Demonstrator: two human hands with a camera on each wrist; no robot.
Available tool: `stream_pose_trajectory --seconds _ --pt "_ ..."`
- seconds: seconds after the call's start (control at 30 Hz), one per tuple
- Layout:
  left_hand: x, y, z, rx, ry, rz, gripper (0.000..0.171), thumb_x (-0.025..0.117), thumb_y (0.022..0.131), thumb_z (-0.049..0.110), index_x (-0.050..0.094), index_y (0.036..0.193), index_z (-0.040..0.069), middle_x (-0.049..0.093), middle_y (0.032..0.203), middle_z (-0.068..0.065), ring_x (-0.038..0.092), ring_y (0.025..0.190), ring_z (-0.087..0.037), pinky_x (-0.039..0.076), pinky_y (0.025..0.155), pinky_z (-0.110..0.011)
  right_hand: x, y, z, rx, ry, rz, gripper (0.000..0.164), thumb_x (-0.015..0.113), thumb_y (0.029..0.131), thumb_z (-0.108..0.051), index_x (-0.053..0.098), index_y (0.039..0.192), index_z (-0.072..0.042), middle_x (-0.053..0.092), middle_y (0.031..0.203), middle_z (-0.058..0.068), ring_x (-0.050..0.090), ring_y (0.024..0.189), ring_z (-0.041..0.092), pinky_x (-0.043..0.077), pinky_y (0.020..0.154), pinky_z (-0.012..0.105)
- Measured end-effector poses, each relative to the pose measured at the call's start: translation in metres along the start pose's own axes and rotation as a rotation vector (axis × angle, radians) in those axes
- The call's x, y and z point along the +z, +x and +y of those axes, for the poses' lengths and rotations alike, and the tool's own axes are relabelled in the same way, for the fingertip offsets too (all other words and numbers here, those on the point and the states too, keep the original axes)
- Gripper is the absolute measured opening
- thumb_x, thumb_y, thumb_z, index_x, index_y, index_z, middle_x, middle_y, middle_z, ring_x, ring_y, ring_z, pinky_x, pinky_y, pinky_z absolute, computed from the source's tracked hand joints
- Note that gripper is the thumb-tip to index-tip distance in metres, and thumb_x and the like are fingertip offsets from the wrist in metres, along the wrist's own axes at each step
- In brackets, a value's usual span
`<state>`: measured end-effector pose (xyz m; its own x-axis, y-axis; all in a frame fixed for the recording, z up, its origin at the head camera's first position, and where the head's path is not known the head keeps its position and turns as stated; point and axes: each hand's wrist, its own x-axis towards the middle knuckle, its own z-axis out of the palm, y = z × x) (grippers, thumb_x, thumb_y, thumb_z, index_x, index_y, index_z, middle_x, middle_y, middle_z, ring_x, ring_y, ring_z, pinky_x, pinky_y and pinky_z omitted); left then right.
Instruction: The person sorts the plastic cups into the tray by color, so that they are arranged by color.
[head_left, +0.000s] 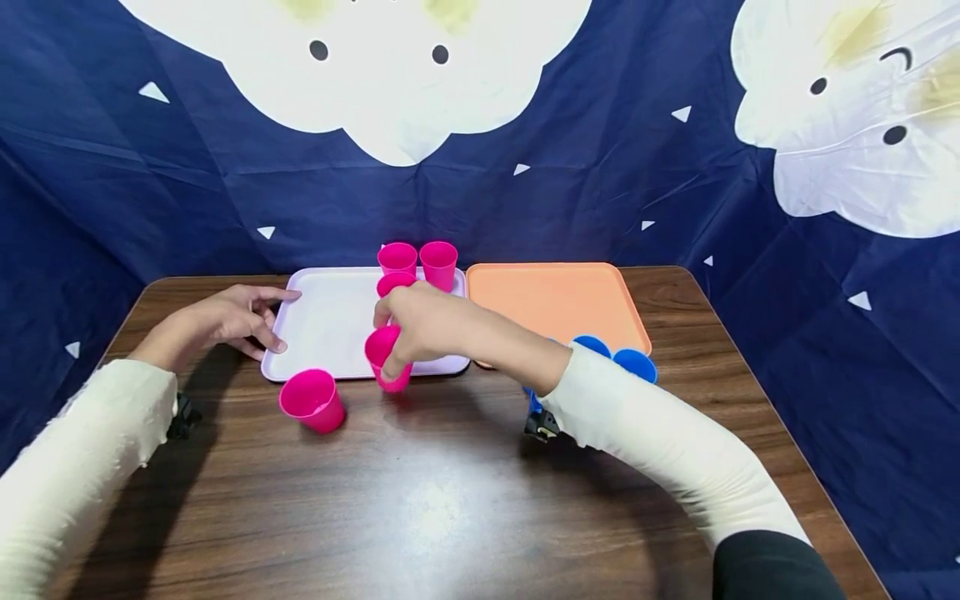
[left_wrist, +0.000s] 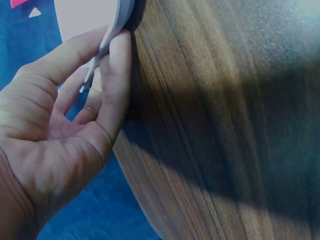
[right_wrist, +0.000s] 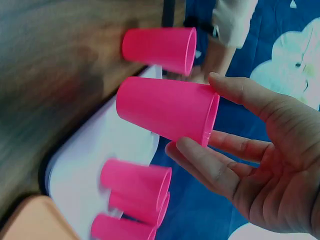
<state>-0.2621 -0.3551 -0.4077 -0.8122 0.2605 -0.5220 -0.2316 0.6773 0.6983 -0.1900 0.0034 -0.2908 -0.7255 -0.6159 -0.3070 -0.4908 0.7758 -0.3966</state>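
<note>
My right hand grips a pink cup near its rim, thumb on one side and fingers on the other. That cup is upright over the front edge of the lavender tray. On the tray's left side, my left hand holds the edge between thumb and fingers, as the left wrist view shows up close. Another pink cup stands on the table in front of the tray. Several more pink cups stand at the tray's right end, partly hidden by my right hand.
An orange tray lies to the right of the lavender one. Several blue cups stand at its front, mostly hidden behind my right forearm. The wooden table meets a dark blue cloth backdrop at the back.
</note>
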Motion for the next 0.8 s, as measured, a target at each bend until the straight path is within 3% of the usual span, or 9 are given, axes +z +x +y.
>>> stream_pose_trajectory --seconds 0.1,0.33,0.47,0.57,0.8 --pt "0.0 -0.001 -0.001 0.001 0.005 0.0 0.113 0.088 0.085 -0.012 0.022 0.176 -0.003 0.05 0.094 -0.007 0.064 0.08 -0.018 0.071 0.075 -0.038 -0.006 0.005 0.012 0.017 0.005 0.022 0.071 0.101 0.083 -0.036 0.074 0.145 -0.014 0.077 0.129 0.0 0.065 0.125 0.023 0.062 0.091 0.032" --pt "0.0 0.0 0.001 -0.001 0.011 0.012 0.113 0.09 0.085 -0.011 0.024 0.176 -0.002 0.051 0.095 -0.008 0.065 0.082 -0.02 0.071 0.076 -0.04 -0.015 0.017 0.041 0.06 0.021 0.079 0.069 0.101 0.082 -0.037 0.076 0.142 -0.014 0.078 0.122 0.003 0.066 0.122 0.024 0.062 0.085 0.03" --pt "-0.001 0.0 0.001 0.002 0.013 0.018 0.112 0.09 0.084 -0.011 0.025 0.175 -0.002 0.051 0.094 -0.007 0.064 0.081 -0.019 0.071 0.075 -0.04 -0.017 0.024 0.055 0.073 0.033 0.125 0.068 0.102 0.081 -0.035 0.078 0.14 -0.012 0.075 0.146 0.007 0.064 0.13 0.029 0.062 0.087 0.031" --pt "0.0 0.0 0.0 0.0 0.015 0.016 0.112 0.09 0.084 -0.011 0.025 0.175 -0.003 0.05 0.095 -0.007 0.063 0.082 -0.019 0.071 0.075 -0.04 -0.017 0.028 0.063 0.086 0.033 0.134 0.066 0.101 0.081 -0.034 0.078 0.14 -0.012 0.072 0.152 0.006 0.064 0.13 0.029 0.061 0.088 0.032" --pt "0.001 0.001 0.0 0.0 0.015 0.012 0.112 0.09 0.085 -0.01 0.024 0.176 -0.002 0.049 0.096 -0.009 0.063 0.084 -0.02 0.071 0.076 -0.039 -0.017 0.034 0.075 0.131 0.084 0.149 0.062 0.102 0.08 -0.028 0.078 0.135 -0.011 0.079 0.117 0.005 0.066 0.119 0.025 0.063 0.089 0.035"
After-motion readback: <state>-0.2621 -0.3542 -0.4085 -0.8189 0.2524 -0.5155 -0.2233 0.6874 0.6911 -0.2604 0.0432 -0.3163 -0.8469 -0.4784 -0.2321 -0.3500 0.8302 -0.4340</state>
